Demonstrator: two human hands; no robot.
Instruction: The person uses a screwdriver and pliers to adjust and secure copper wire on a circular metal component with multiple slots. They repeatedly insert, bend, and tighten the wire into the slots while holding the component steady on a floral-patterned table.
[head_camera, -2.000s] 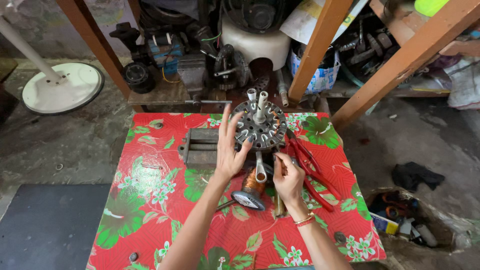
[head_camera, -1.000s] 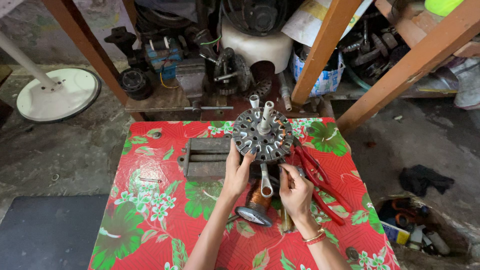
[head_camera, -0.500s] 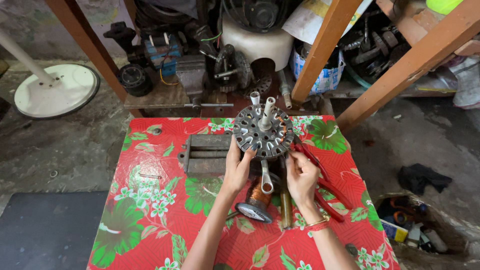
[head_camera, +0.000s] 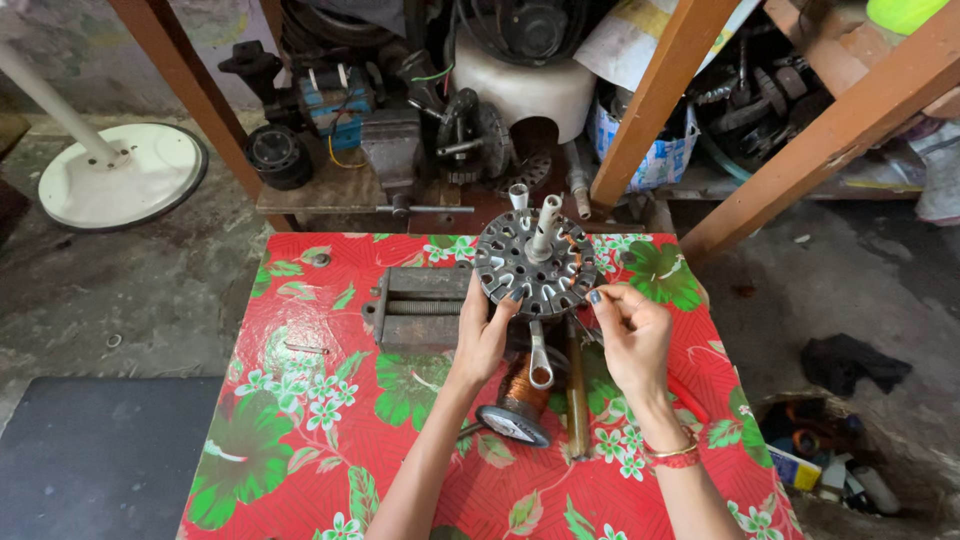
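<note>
The left hand grips the rim of a round motor stator, fingers curled on it. The right hand pinches thin wire at its edge. A blue-and-white printed bag sits on the shelf behind.

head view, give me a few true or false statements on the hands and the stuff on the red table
1. The left hand grips the edge of the round slotted motor core. True.
2. The right hand lies flat on the floral tablecloth. False: it is raised beside the core's right edge, fingertips pinched together.
3. A spool of copper wire sits on the table between the two forearms. True.
4. The grey metal vise is to the right of the core. False: it sits to the core's left, beside the left hand.
5. A white round fan base stands on the table. False: it is on the floor, off to the left.
</note>
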